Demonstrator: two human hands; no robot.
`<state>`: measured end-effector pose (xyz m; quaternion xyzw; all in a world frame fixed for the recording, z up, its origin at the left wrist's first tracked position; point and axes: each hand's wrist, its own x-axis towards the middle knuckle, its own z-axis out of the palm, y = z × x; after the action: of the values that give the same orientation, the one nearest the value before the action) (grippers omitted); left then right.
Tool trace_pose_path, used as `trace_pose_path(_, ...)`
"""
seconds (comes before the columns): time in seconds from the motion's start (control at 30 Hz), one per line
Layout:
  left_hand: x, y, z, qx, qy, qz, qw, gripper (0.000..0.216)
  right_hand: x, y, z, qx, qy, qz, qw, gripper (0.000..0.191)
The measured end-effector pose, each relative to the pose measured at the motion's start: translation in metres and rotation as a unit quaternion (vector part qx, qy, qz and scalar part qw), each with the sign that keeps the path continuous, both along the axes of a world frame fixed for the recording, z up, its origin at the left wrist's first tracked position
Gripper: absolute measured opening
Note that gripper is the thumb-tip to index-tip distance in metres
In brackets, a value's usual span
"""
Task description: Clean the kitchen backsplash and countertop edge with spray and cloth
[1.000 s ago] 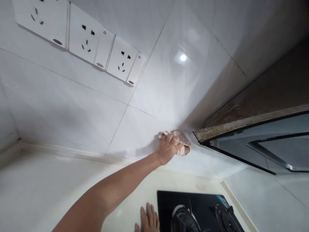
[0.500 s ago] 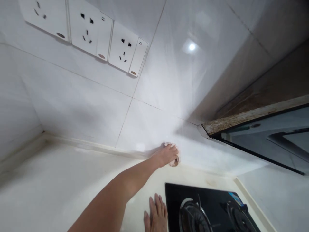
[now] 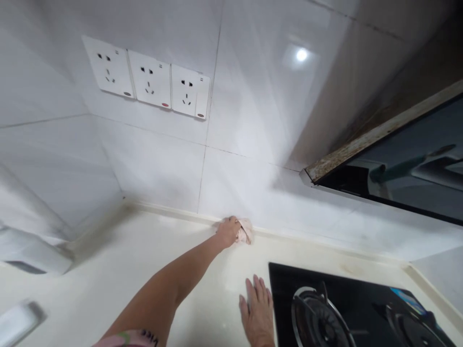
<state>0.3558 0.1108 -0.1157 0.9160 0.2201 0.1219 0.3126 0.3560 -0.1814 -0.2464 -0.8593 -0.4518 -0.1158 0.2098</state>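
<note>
My left hand (image 3: 227, 231) is closed on a crumpled pale pink cloth (image 3: 246, 231) at the foot of the tiled wall. The cloth touches the low raised strip along the back of the cream countertop (image 3: 152, 260); part of it bulges out to the right of my fingers. Palm down, my right hand (image 3: 258, 311) lies flat on the counter with its fingers stretched out. It rests just left of the black gas stove (image 3: 285, 299) and holds nothing.
Three white wall sockets (image 3: 150, 79) are set in the tiles above. A dark range hood (image 3: 390, 173) juts out at the upper right. At the left stand a white appliance-like object (image 3: 32, 250) and a blurred white item (image 3: 18, 325).
My left hand has slid left along the wall's foot with the cloth. The view has shifted, bringing in more of the left counter. My right hand still lies flat beside the stove.
</note>
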Motion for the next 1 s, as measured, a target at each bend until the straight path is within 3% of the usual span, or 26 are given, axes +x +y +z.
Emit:
trace_pose_path(0.1, -0.024, 0.009, 0.007, -0.160, -0.031, 0.042, 0.986, 0.034, 0.000, 0.002, 0.001, 0.027, 0.053, 0.003, 0.998, 0.051)
trace_pose_path(0.17, -0.047, 0.010, 0.012, -0.276, -0.058, 0.053, 0.958, 0.038, -0.002, 0.002, 0.003, 0.041, 0.087, 0.005, 0.995, 0.053)
trace_pose_path(0.3, -0.102, -0.013, 0.025, -0.480, -0.106, 0.044, 0.870, 0.056, -0.002, 0.002, 0.009, 0.060, 0.137, 0.005, 0.989, 0.060)
trace_pose_path(0.43, -0.157, -0.047, 0.041, -0.607, -0.132, 0.019, 0.784, 0.061, 0.004, 0.002, 0.026, 0.097, 0.246, 0.004, 0.964, 0.075)
trace_pose_path(0.53, -0.194, -0.064, 0.052, -0.662, -0.131, 0.025, 0.738, 0.057, 0.002, 0.001, 0.055, 0.181, 0.432, -0.045, 0.882, 0.090)
trace_pose_path(0.6, -0.215, -0.070, 0.057, -0.687, -0.126, 0.032, 0.715, 0.058, -0.009, 0.000, 0.077, 0.226, 0.530, -0.053, 0.816, 0.089)
trace_pose_path(0.73, -0.242, -0.079, 0.063, -0.721, -0.125, 0.033, 0.681, 0.061, -0.056, 0.001, 0.116, 0.266, 0.637, 0.015, 0.724, 0.077)
trace_pose_path(0.83, -0.252, -0.086, 0.066, -0.737, -0.123, 0.024, 0.664, 0.058, -0.100, 0.009, 0.136, 0.257, 0.710, 0.092, 0.649, 0.084)
trace_pose_path(0.9, -0.256, -0.091, 0.067, -0.744, -0.113, 0.014, 0.658, 0.058, -0.125, 0.017, 0.147, 0.244, 0.737, 0.122, 0.618, 0.092)
trace_pose_path(1.0, -0.260, -0.093, 0.070, -0.744, -0.098, 0.001, 0.661, 0.059, -0.150, 0.031, 0.160, 0.252, 0.749, 0.078, 0.608, 0.096)
